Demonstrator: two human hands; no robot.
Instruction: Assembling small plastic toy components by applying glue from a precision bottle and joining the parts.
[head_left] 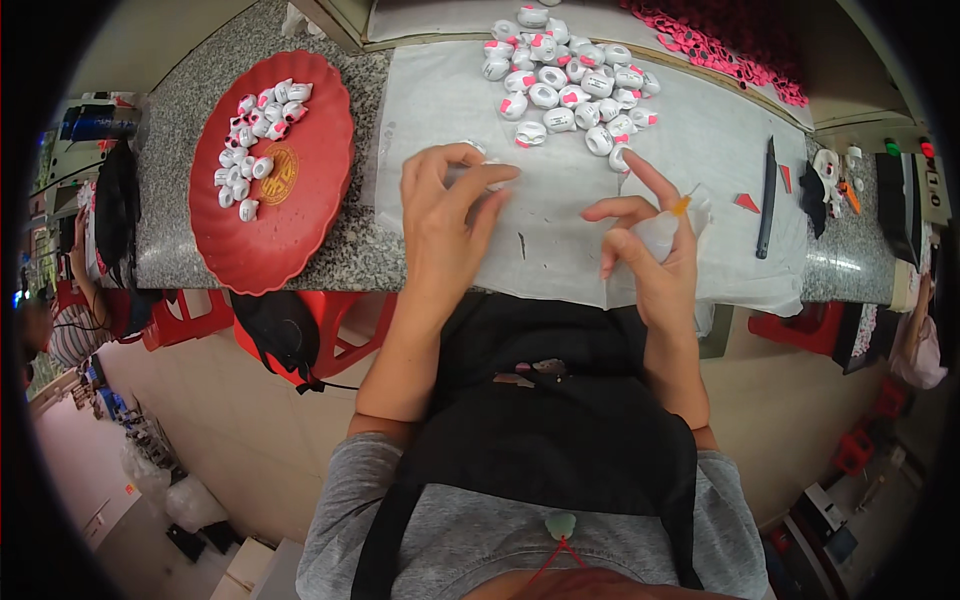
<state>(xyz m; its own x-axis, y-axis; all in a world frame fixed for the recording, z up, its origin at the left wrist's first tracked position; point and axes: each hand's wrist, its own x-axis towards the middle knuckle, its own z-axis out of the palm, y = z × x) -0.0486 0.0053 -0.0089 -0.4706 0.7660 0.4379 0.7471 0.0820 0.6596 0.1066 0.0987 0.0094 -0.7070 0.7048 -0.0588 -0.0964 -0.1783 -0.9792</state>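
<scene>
My left hand (pixel 445 195) is raised over the white sheet (pixel 560 250), thumb and fingers curled around a small white piece (pixel 490 172) mostly hidden by the fingers. A translucent soft bottle with an orange nozzle (pixel 658 236) rests in my right hand (pixel 650 235), held between the palm and curled fingers. The right index finger stretches out to a white piece (pixel 620 157) at the near edge of a loose pile of white rounded pieces with pink patches (pixel 572 95). I cannot tell whether that fingertip touches it.
A red scalloped plate (pixel 325 190) at left holds several similar pieces. On the right lie a black pen-like tool (pixel 767 200) and small red pieces (pixel 746 202). Pink parts (pixel 700 50) fill the far right shelf. A red stool (pixel 350 330) stands below the counter.
</scene>
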